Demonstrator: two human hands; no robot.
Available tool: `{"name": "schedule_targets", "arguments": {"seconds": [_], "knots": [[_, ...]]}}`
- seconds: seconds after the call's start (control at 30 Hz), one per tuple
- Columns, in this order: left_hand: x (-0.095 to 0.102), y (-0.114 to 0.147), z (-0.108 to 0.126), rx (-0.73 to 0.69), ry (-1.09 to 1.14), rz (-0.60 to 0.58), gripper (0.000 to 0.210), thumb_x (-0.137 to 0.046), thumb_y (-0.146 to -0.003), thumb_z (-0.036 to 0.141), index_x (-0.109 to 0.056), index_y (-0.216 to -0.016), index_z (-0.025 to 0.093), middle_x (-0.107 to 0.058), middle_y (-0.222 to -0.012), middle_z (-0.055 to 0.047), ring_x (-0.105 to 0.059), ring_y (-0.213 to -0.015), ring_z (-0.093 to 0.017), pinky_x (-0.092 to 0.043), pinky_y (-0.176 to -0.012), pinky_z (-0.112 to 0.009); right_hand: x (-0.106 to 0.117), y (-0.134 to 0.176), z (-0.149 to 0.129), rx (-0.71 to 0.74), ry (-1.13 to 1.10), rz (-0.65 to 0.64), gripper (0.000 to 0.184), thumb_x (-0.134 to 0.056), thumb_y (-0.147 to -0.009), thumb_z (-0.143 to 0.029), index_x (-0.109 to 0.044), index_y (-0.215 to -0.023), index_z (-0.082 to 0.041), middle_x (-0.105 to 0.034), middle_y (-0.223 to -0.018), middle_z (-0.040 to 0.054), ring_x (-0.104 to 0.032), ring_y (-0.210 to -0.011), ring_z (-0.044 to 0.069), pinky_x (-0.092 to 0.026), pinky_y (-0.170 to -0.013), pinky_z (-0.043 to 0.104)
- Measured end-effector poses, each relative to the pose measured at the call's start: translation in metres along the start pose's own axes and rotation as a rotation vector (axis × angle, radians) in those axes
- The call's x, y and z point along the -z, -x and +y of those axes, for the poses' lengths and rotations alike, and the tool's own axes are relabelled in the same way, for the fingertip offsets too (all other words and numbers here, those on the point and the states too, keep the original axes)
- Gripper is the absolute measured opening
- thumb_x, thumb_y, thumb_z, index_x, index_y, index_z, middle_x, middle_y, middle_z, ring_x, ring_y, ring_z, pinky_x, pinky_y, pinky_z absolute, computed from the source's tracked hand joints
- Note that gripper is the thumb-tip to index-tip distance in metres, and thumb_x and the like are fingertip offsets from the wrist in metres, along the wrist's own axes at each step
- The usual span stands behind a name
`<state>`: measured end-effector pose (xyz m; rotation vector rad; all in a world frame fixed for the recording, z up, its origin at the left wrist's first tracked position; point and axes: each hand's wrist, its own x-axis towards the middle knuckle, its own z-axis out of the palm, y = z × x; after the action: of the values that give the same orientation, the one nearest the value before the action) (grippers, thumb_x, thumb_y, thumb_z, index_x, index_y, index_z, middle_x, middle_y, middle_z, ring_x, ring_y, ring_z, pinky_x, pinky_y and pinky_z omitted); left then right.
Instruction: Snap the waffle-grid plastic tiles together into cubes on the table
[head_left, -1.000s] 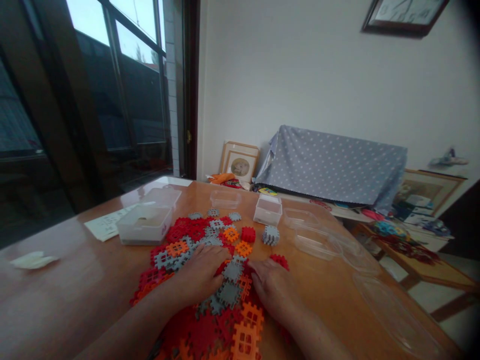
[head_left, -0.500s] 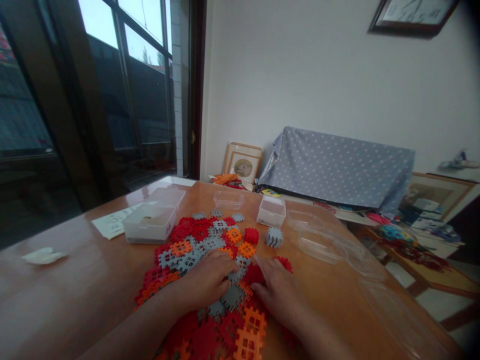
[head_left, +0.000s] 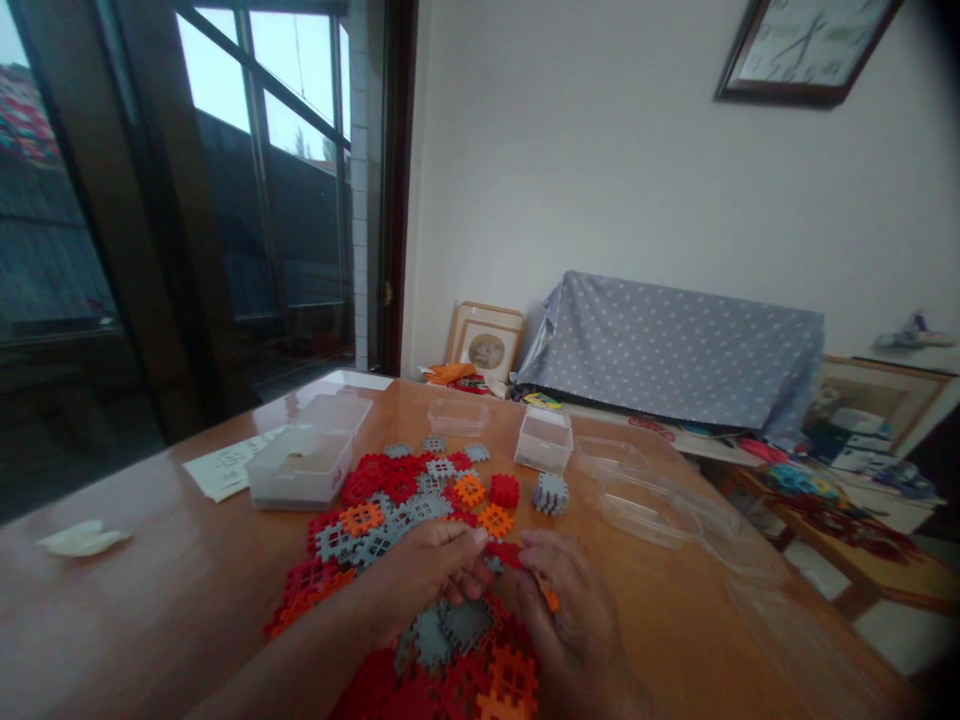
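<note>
A spread of red, orange and grey plastic interlocking tiles [head_left: 431, 640] lies in front of me. Over its middle my left hand [head_left: 427, 565] is closed, thumb and fingers drawn together; whatever they hold is hidden. To its right, my right hand [head_left: 577, 605] curls its fingers around an orange interlocking tile [head_left: 551, 594], of which only an edge shows. A red tile [head_left: 507, 553] shows between the two hands; I cannot tell whether either one grips it. Beyond the hands stand a red cube of tiles [head_left: 504, 490] and a grey cube [head_left: 550, 493].
Left of the tiles is an open clear box [head_left: 300, 470], with a paper sheet [head_left: 225, 470] and a crumpled tissue [head_left: 82, 538] further out. A small clear box [head_left: 544, 445] stands behind the cubes. Several clear plastic trays and lids [head_left: 649, 510] line the right side of the wooden table [head_left: 172, 600].
Both hands have lifted from the tile spread and their fingers have closed. The right hand has turned, with an orange tile now showing in it. My view has tilted up slightly.
</note>
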<state>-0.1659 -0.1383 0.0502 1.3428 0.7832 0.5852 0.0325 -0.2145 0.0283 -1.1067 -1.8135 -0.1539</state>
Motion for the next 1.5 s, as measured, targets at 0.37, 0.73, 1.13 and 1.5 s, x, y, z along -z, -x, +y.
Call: {"name": "schedule_targets", "arguments": {"seconds": [0.37,0.73,1.13,1.5], "knots": [[0.003,-0.004,-0.001,-0.103,0.231,0.186,0.022,-0.071,-0.082,0.028,-0.064,-0.098,0.016,-0.066,-0.083,-0.002,-0.06,-0.073,-0.013,-0.047,-0.068,-0.025,-0.02,0.009,0.007,-0.118,0.065,-0.085,0.053,-0.05,-0.09,-0.012,-0.047,-0.142,-0.024,-0.046,-0.152,0.0125,-0.047,-0.139,0.028,-0.049,-0.109,0.049],[0.001,-0.003,0.004,-0.106,0.166,0.216,0.026,-0.072,-0.079,0.033,-0.063,-0.097,0.017,-0.066,-0.083,-0.001,-0.061,-0.073,-0.013,-0.048,-0.072,-0.026,-0.023,0.014,0.005,-0.299,-0.032,-0.124,0.054,-0.06,-0.091,-0.031,-0.045,-0.143,-0.024,-0.06,-0.137,0.0133,-0.063,-0.118,0.03,-0.057,-0.095,0.046],[-0.008,-0.004,0.001,-0.076,0.169,0.214,0.023,-0.07,-0.078,0.03,-0.059,-0.095,0.018,-0.065,-0.083,0.0,-0.063,-0.077,-0.014,-0.049,-0.074,-0.027,-0.023,0.002,0.004,-0.319,-0.017,-0.136,0.05,-0.073,-0.08,-0.029,-0.057,-0.127,-0.024,-0.066,-0.118,0.0095,-0.063,-0.109,0.028,-0.054,-0.093,0.043],[0.011,-0.003,0.008,-0.121,0.109,0.293,0.034,-0.069,-0.082,0.043,-0.062,-0.104,0.019,-0.071,-0.099,-0.005,-0.066,-0.095,-0.019,-0.049,-0.086,-0.031,-0.009,-0.061,0.059,-0.389,0.141,-0.361,0.052,-0.072,-0.078,-0.028,-0.062,-0.128,-0.02,-0.069,-0.121,0.0083,-0.06,-0.114,0.026,-0.046,-0.1,0.04]]}}
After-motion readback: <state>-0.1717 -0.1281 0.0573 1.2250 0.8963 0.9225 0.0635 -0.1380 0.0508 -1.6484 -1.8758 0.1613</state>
